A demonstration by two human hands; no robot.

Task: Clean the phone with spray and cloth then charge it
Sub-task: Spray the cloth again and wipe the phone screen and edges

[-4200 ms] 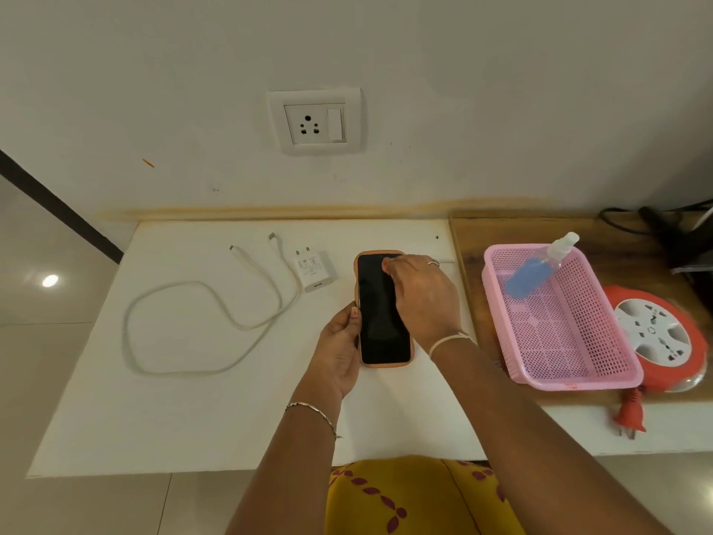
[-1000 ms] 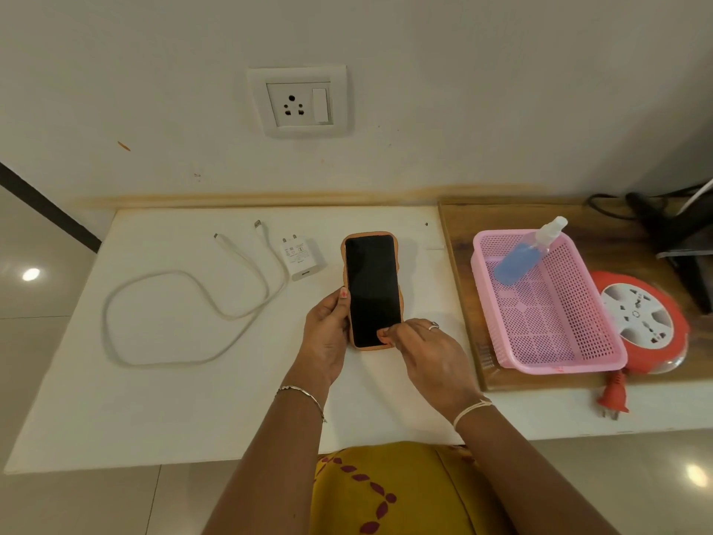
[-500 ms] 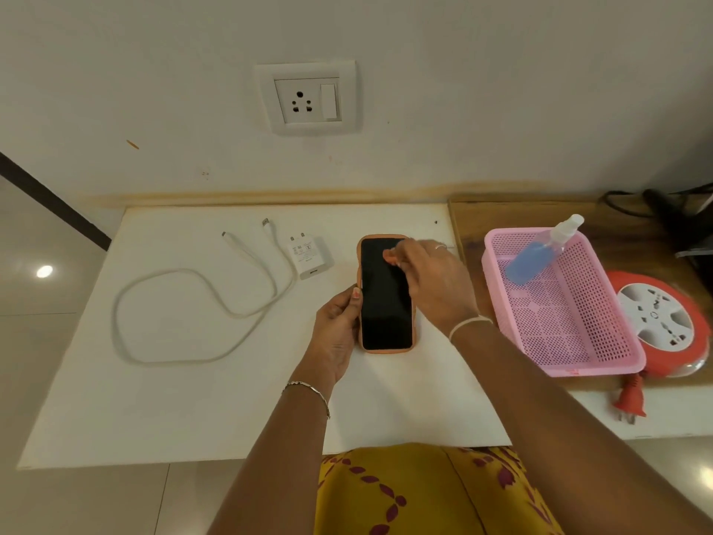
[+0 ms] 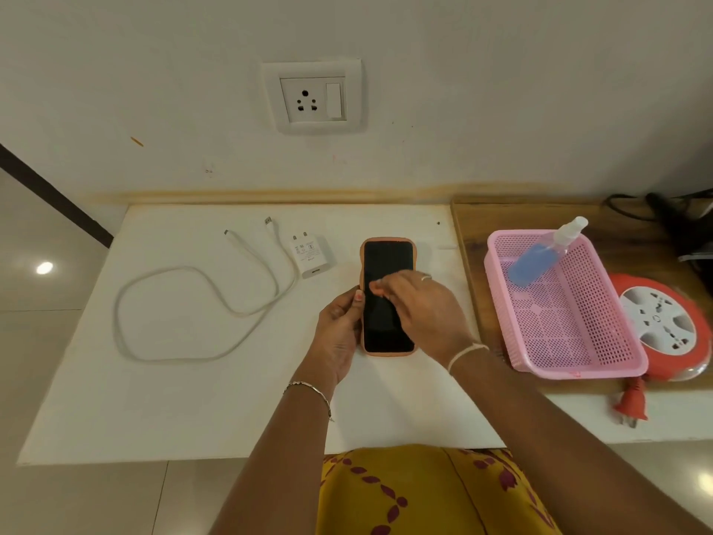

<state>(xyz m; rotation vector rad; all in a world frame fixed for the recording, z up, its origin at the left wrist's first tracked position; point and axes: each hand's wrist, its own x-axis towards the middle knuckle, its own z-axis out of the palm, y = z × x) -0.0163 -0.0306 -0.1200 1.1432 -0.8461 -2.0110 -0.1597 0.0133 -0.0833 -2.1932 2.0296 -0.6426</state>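
**A:** Where is the phone?

**B:** The phone lies flat on the white table, screen up and dark, in a peach case. It sits between the two hands.

**A:** What are the hands doing?

**B:** The left hand grips the phone's left edge, with the thumb against the case. The right hand is over the middle of the screen with its fingertips bunched together and pressed on the glass. I cannot tell whether they pinch anything. There is a ring on one finger.

**A:** And the charging things?

**B:** They are to the left of the left hand. A white adapter lies on its back, pins pointing away from the person. Its label has grey print, too small to read. A white cable lies looped beside it, both ends loose near the adapter. A wall socket with a switch sits beyond the hands.

**A:** The spray?

**B:** To the right of the right hand stands a pink basket on a wooden board. The spray bottle leans inside it, blue liquid low, nozzle over the far rim. I can see no label on the bottle. Just right of the basket is an orange extension reel, and its plug lies on the table nearer the person.
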